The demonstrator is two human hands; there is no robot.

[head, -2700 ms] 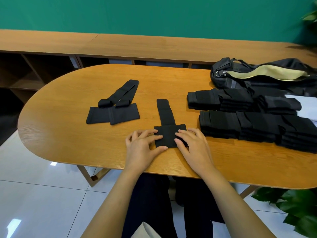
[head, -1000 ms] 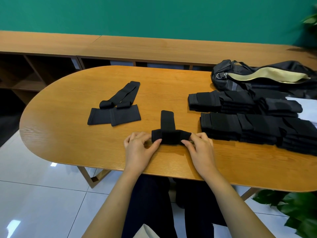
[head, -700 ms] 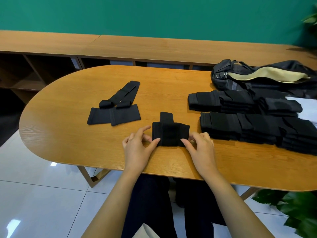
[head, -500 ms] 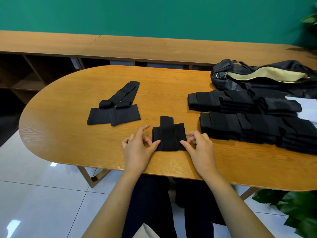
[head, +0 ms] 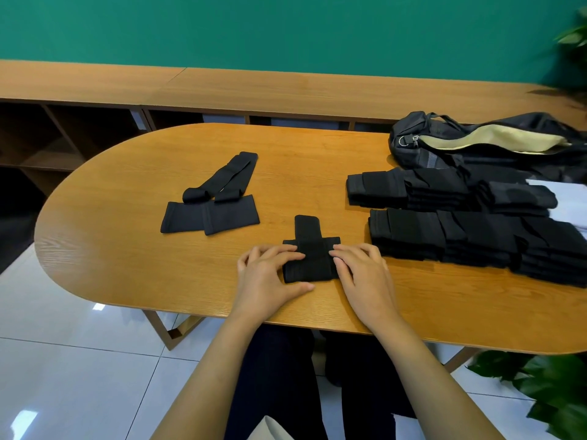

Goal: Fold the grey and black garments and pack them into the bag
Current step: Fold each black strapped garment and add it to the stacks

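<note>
Unfolded black garments lie left on the tabletop, bare wood around them. Near the front edge, left hand and right hand press a folded black garment, each grip flat-fingered. Rightward, folded stacks sit before the unzipped bag, its contents unseen.

The left hand and right hand are bare. Both forearms are uncovered down to the lower frame edge. Dark trousers cover the legs. A pale cream fabric edge shows at bottom centre.
</note>
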